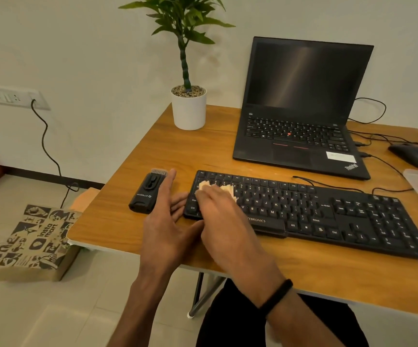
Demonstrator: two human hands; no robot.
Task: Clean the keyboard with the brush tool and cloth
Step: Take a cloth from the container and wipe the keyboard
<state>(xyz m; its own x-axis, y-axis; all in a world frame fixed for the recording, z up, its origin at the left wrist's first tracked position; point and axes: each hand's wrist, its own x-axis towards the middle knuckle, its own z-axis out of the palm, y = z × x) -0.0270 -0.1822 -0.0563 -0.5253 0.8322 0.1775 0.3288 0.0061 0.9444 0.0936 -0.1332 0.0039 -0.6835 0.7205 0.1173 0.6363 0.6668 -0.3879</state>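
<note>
Nearest, the right hand (pixel 218 209), black band on its wrist, presses a pale cloth (pixel 224 189) onto the left keys of the black Zebronics keyboard (pixel 328 211), its grip curled over the cloth. Left hand (pixel 168 221) lies spread on the wooden tabletop (pixel 203 151), fingers steadying the keyboard's left edge, beside the black brush tool (pixel 146 192).

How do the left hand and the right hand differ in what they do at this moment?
The left hand lies open with straight fingers against the left end of the keyboard, beside the brush tool; the right hand presses the cloth onto the keys. The left hand holds nothing; the right hand works on top of the keyboard. Both touch the keyboard.
</note>
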